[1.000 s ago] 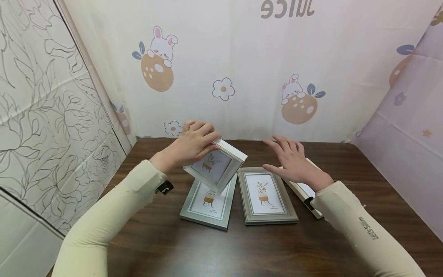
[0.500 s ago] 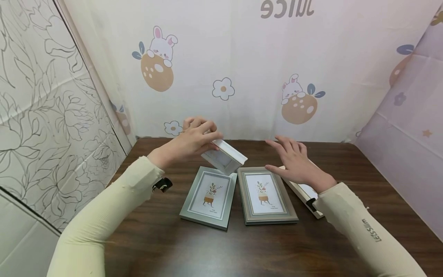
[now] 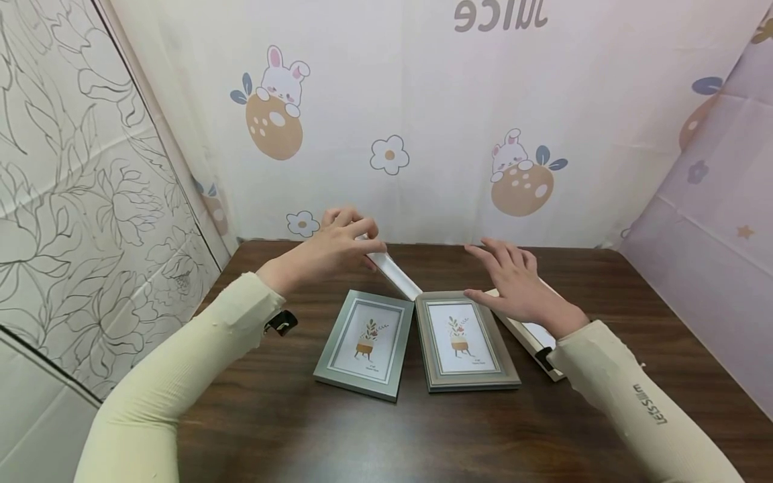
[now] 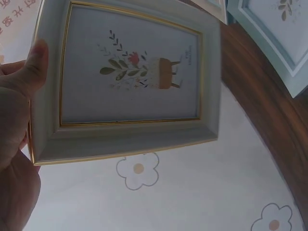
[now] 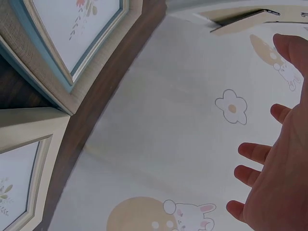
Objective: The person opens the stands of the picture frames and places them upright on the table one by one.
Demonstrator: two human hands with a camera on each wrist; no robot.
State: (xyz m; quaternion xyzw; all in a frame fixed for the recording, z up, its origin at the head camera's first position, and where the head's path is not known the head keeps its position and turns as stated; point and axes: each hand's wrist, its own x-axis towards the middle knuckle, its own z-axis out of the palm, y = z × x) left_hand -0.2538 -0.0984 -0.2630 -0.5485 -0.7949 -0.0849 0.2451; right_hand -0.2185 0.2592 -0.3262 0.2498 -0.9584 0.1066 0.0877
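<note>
My left hand [image 3: 338, 245] grips a white picture frame [image 3: 395, 276] with gold trim by one end. The head view shows this frame nearly edge-on, its lower end close to the upper corners of two frames lying flat. From the left wrist, the held white frame [image 4: 211, 96] shows its front, with a potted-plant print and the thumb over its border. My right hand [image 3: 510, 282] hovers with fingers spread, holding nothing. Beneath it lies a cream frame [image 3: 524, 341], partly hidden by the hand and forearm. Whether the held frame touches the table cannot be told.
A silver-green frame [image 3: 331, 365] lies face up at centre-left on the dark wooden table [image 3: 272, 416]. Beside it, a taupe frame [image 3: 433, 365] lies face up, nearly touching at the upper corner. A printed white curtain [image 3: 423, 208] hangs behind the table's back edge.
The white frame has turned from showing its face to edge-on, swinging back from over the silver-green frame, which is now uncovered. My right hand has shifted slightly right.
</note>
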